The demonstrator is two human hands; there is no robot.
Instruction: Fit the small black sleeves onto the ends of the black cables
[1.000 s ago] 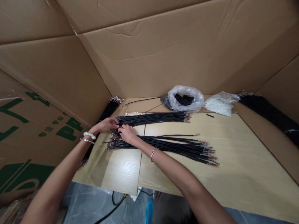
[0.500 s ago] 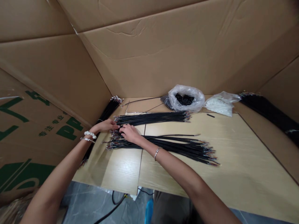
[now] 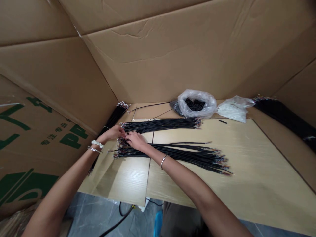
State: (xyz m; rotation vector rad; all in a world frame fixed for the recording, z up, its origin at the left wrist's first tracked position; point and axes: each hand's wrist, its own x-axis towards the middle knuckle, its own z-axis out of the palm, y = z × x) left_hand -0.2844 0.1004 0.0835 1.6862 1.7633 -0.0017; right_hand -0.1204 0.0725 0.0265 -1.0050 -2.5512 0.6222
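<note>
My left hand [image 3: 112, 132] and my right hand [image 3: 137, 141] meet at the left end of the black wires, with their fingertips close together. Both seem to pinch crimped wire ends [image 3: 122, 141], though the fingers partly hide them. The upper wire bundle [image 3: 161, 124] lies straight across the wooden board [image 3: 247, 164], just right of my left hand. The looser lower bundle [image 3: 190, 154] fans out to the right, below my right forearm. Its far ends show small coloured terminals. A single longer black wire [image 3: 187, 143] lies on top of it.
Cardboard walls [image 3: 172, 56] surround the board, and green print marks the left one [image 3: 71, 140]. Further wire bundles lie at the left [image 3: 112, 121] and right [image 3: 278, 113]. At the back sit a clear bag of black parts [image 3: 196, 104] and a bag of white parts [image 3: 233, 112].
My left hand has moved slightly right, closer to my right hand. The fingers of both hands have closed in on the wire ends. The bundles on the board look unchanged.
</note>
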